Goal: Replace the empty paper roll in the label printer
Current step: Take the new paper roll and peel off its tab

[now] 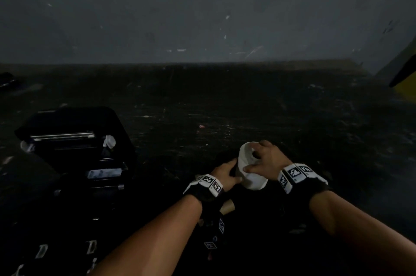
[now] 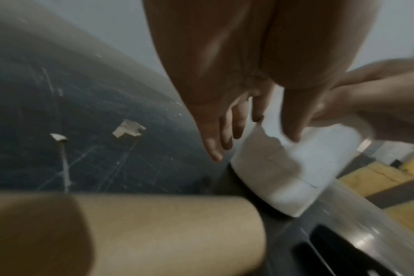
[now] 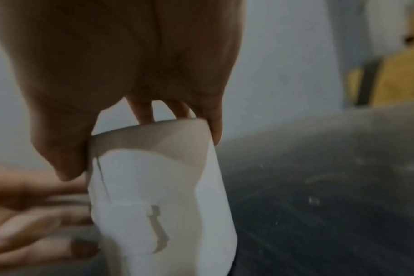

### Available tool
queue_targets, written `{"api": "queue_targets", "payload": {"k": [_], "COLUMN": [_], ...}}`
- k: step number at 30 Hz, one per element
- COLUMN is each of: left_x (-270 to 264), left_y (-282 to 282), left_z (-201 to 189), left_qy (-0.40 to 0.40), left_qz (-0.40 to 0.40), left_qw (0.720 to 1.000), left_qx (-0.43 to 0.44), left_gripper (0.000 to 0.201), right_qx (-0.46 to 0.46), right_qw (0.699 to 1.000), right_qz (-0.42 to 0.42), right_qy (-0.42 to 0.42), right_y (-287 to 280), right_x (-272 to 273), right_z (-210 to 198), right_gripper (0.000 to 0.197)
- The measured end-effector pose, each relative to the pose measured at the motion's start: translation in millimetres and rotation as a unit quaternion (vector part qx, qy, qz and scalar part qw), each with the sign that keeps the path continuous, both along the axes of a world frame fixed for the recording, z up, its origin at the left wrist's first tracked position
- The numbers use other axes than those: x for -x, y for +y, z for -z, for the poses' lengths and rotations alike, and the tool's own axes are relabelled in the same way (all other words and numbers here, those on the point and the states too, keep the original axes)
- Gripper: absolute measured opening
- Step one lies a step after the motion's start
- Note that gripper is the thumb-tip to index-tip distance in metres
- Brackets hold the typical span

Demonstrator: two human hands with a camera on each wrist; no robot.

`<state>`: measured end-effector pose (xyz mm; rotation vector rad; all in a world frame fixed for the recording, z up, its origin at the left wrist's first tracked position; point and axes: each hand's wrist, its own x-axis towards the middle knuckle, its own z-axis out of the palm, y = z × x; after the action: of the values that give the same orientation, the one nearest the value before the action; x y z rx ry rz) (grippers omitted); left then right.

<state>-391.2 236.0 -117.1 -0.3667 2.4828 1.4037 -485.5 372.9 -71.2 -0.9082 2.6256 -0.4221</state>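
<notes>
One white paper roll [image 1: 248, 166], cylindrical, torn outer wrap, sat right of the single black label printer [image 1: 74, 140], whose lid stood open on a dark scratched floor [image 1: 225, 106]. Right hand [image 1: 267, 158] gripped the roll, thumb on one side, fingers curled over its end. Left hand [image 1: 226, 174] touched the roll's left side, fingers fairly straight; whether it gripped could not be told. One brown cardboard core [image 2: 154, 233], smooth tube, lay beside the roll.
</notes>
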Motion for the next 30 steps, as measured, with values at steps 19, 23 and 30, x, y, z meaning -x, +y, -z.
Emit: {"api": "queue_targets", "payload": {"k": [19, 23, 30], "left_x": [-19, -33, -58], "left_y": [-29, -38, -57], "left_z": [-99, -114, -140], "left_qy": [0.092, 0.105, 0.131], "left_qz": [-0.153, -0.165, -0.202], "left_qw": [0.939, 0.940, 0.945], "left_qx": [-0.293, -0.278, -0.220], "left_gripper": [0.075, 0.073, 0.076], "right_qx": [0.463, 0.420, 0.277], "right_qw": [0.752, 0.791, 0.958], "right_qz": [0.211, 0.222, -0.008], "right_qy": [-0.420, -0.386, 0.074], "right_y": [11, 5, -2], "right_x": [-31, -50, -77], "right_z": [-59, -78, -128], "right_gripper": [0.050, 0.047, 0.044]}}
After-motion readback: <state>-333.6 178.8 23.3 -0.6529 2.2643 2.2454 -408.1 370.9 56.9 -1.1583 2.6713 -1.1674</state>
